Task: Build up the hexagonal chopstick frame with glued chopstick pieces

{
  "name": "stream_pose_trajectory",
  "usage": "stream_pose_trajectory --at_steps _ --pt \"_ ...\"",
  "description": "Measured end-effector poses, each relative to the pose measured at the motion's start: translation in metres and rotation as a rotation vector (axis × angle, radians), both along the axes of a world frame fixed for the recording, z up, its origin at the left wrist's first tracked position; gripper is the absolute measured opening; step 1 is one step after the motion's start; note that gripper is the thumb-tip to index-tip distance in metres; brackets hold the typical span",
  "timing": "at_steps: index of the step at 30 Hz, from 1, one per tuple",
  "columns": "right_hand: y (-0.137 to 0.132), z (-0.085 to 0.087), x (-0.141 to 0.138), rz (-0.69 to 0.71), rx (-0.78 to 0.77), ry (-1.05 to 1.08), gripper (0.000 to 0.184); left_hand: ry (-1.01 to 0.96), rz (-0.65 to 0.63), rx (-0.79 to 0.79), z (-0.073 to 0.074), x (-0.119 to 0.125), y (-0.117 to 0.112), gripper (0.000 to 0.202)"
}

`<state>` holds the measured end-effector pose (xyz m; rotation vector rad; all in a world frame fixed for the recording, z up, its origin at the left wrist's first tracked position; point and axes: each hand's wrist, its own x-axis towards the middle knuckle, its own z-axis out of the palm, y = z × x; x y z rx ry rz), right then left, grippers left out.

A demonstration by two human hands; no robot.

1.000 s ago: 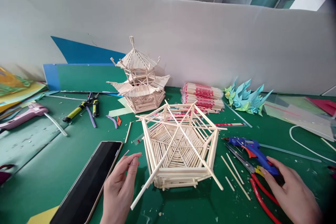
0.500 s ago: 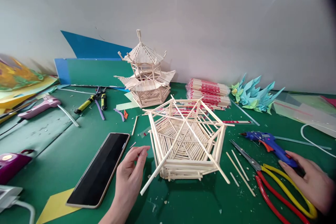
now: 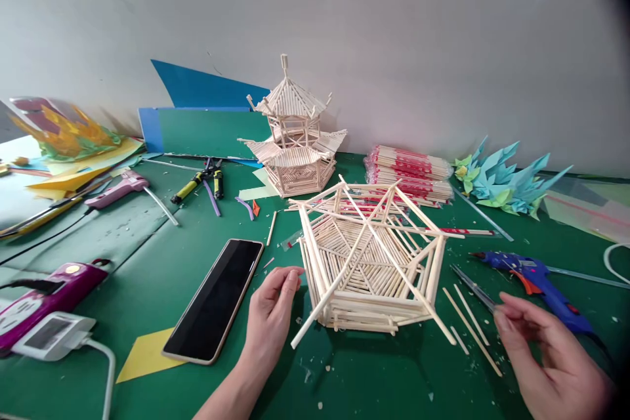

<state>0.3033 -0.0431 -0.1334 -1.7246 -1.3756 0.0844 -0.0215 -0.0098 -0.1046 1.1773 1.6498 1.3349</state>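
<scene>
A hexagonal frame of bamboo sticks (image 3: 369, 269) lies on the green table (image 3: 374, 374) in front of me. My left hand (image 3: 270, 315) rests just left of it, fingers curled with the thumb against the forefinger; whatever is between them is hidden. My right hand (image 3: 546, 354) hovers low at the right with fingers apart, over the handles of the scissors, whose blades (image 3: 473, 287) stick out by its fingertips. Loose sticks (image 3: 470, 328) lie between that hand and the frame. The blue glue gun (image 3: 536, 282) lies just beyond the right hand, apart from it.
A finished stick pagoda (image 3: 294, 144) stands at the back, with wrapped chopstick bundles (image 3: 411, 174) and paper cranes (image 3: 506, 177) to its right. A phone (image 3: 216, 298), yellow paper (image 3: 145, 354), purple device (image 3: 54, 289), pink glue gun (image 3: 121, 187) and pliers (image 3: 197, 184) lie left.
My right hand has come off the blue glue gun and moved left over the scissors. My view has turned left, and my left hand stays by the frame.
</scene>
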Motion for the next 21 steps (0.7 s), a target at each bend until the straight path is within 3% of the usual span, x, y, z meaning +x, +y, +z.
stream_pose_trajectory --at_steps 5,13,21 --pt "0.001 0.012 -0.02 0.007 -0.063 0.008 0.034 -0.1 -0.049 -0.059 0.004 0.004 -0.001 0.025" --pt "0.002 0.007 -0.014 0.047 -0.133 0.058 0.029 -0.227 -0.08 -0.053 -0.003 0.005 0.001 0.025" --pt "0.004 0.015 -0.018 0.027 -0.16 0.089 0.031 -0.303 -0.079 -0.025 -0.01 0.007 0.003 0.028"
